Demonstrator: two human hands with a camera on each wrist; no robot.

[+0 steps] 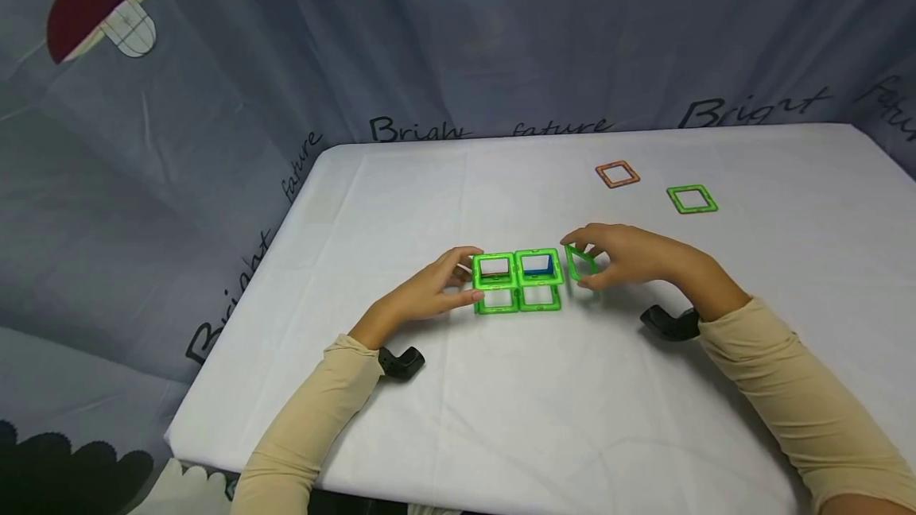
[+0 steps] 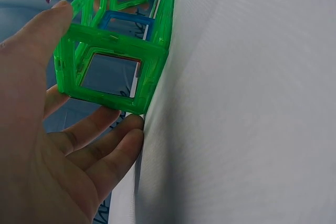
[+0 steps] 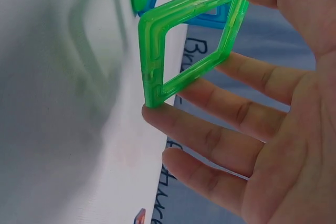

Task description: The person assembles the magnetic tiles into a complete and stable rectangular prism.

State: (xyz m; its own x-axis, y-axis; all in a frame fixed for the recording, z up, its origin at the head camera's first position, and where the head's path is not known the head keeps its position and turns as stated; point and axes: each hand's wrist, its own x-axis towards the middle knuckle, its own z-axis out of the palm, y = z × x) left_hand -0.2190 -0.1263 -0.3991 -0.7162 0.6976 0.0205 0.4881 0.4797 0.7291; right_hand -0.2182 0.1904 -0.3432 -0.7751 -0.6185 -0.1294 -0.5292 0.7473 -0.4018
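A low box built from green square magnetic tiles stands on the white table, two squares wide. Inside or behind its right half a blue tile shows, and a thin reddish edge is seen through the left half. My left hand holds the box's left end, thumb on the near top corner and fingers round the far side. In the left wrist view its green end frame faces the palm. Just off the box's right end, my right hand pinches a single green square tile between thumb and fingertips, tilted upright.
An orange square tile and another green square tile lie flat on the far right part of the white tabletop. A grey printed curtain hangs behind the back edge. Black wrist mounts hang under both forearms.
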